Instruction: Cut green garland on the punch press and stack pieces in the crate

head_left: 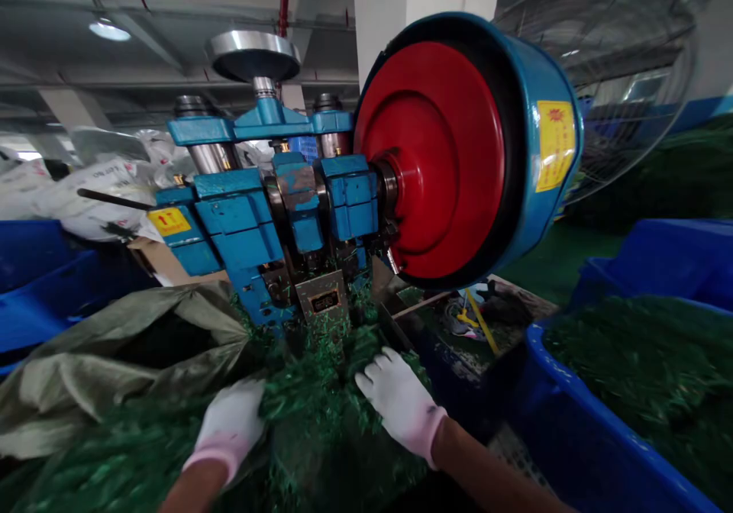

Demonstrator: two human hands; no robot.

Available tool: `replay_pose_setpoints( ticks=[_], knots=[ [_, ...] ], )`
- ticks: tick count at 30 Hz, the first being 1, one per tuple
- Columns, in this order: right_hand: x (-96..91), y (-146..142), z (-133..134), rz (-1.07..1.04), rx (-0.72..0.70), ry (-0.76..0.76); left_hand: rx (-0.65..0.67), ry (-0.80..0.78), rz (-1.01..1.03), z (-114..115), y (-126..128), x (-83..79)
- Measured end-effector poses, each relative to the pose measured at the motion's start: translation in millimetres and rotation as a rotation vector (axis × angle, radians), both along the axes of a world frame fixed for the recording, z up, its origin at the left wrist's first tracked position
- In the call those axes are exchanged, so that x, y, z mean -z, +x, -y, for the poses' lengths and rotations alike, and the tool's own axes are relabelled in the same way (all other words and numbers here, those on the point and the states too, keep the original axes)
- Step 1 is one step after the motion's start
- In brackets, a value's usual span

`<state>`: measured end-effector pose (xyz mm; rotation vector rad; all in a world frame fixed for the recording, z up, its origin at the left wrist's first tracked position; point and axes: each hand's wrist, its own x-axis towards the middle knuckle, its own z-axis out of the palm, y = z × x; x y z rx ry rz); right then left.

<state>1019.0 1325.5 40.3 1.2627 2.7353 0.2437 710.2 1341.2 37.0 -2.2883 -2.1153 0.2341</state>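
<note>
Both my hands wear white gloves with pink cuffs and rest in a heap of shredded green strips [321, 414]. My left hand [229, 425] pushes into the strips beside a grey-green woven sack [114, 368], its fingers hidden among them. My right hand [399, 402] lies on top of the heap with its fingers spread slightly, holding nothing I can see. Just beyond both hands stands a blue metal machine [246, 223], with the heap piled against its lower end. A large red wheel in a blue housing [435, 154] projects from its right side.
A blue crate full of green strips [607, 391] stands at the right, with another blue crate [658, 257] behind it. Blue crates [40, 284] and white sacks [92, 200] lie at the left. A wire-guarded fan [618, 62] stands behind the wheel.
</note>
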Motion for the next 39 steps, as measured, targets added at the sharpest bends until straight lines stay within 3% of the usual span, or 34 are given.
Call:
replay_pose_setpoints(
  ticks=[2,4,9,11,14,20,24,28,32,35,39],
  knots=[
    [-0.7,-0.6,-13.2,-0.030,0.013,0.051,0.032,-0.028,-0.033,-7.7,36.7,-10.0],
    [-1.9,-5.3,-35.9,-0.040,0.019,-0.001,0.033,-0.049,-0.042,-11.7,53.8,-12.5],
    [-6.3,-18.2,-72.9,-0.071,0.067,-0.221,-0.064,-0.109,0.131,-8.5,36.3,-6.0],
    [-6.2,-18.7,-66.6,-0.036,0.087,-0.220,-0.122,-0.124,0.174,-6.3,28.6,-6.2],
    [-0.9,-14.2,-36.9,0.035,0.057,-0.157,-0.139,-0.115,0.135,-5.4,30.2,-9.9],
    [6.7,-11.4,19.5,-0.017,0.071,-0.136,-0.059,-0.105,0.107,-15.3,84.5,-12.5],
    [0.0,-12.1,20.8,-0.054,0.110,-0.146,0.013,-0.105,0.182,-20.6,106.1,-10.4],
    [1.4,-3.4,22.0,-0.084,0.142,-0.234,0.070,-0.110,0.265,-7.5,66.0,-5.8],
    [-0.1,-4.2,31.4,-0.122,0.110,-0.246,-0.062,-0.103,0.302,5.0,31.4,7.2],
    [-9.9,-14.6,33.8,-0.110,0.067,-0.178,-0.071,-0.060,0.223,-6.5,49.2,12.6],
    [-18.2,-21.4,26.1,-0.163,0.112,-0.040,0.014,-0.026,0.182,-26.7,81.0,4.9]
  ],
)
